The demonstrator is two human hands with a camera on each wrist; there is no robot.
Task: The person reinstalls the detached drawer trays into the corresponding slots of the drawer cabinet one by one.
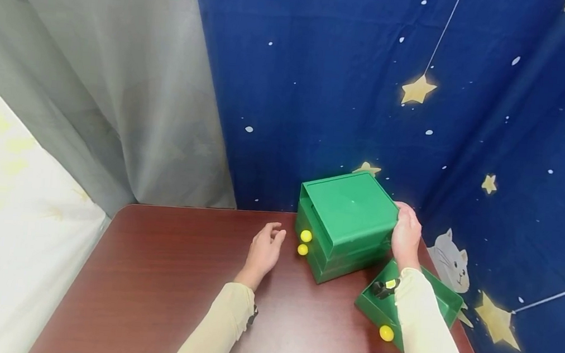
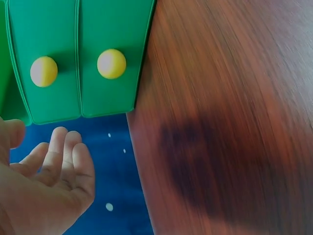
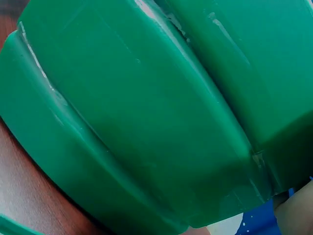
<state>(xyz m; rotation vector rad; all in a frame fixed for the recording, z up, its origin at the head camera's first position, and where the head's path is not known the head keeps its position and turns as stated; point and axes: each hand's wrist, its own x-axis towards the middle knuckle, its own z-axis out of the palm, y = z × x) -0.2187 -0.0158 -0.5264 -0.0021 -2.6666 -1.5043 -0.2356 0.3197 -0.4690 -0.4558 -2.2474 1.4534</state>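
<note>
A green drawer box [image 1: 352,213] stands at the back right of the table, its top slot without a drawer. Two drawers with round yellow knobs [image 2: 111,63] close its lower front. My right hand [image 1: 405,238] grips the box at its right rear edge; in the right wrist view the box's side fills most of the picture. In front of the knobs, apart from them, my left hand [image 1: 263,253] hovers with relaxed, slightly bent fingers and holds nothing. A loose green drawer [image 1: 371,312] with its own yellow knob [image 1: 386,333] lies under my right forearm.
The brown wooden table [image 1: 172,279] extends to the left and front. Behind it hang a grey curtain [image 1: 167,105] and a blue star-patterned curtain [image 1: 320,90]. The loose drawer is near the table's right edge.
</note>
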